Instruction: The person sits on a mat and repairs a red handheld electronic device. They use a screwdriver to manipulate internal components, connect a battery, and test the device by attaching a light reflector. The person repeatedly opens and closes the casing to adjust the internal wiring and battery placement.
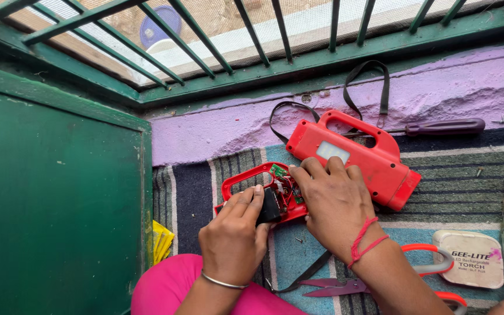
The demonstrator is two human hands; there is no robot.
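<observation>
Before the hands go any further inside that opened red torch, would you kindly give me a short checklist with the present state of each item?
1. Left hand steadies the black battery block: ok.
2. Right hand fingers at the circuit board: ok.
3. Wires intact: cannot tell.
4. Red cover half set aside on the mat: ok.
5. Dark-handled screwdriver within reach: ok.
6. Scissors lie close to the right wrist: not ok.
</observation>
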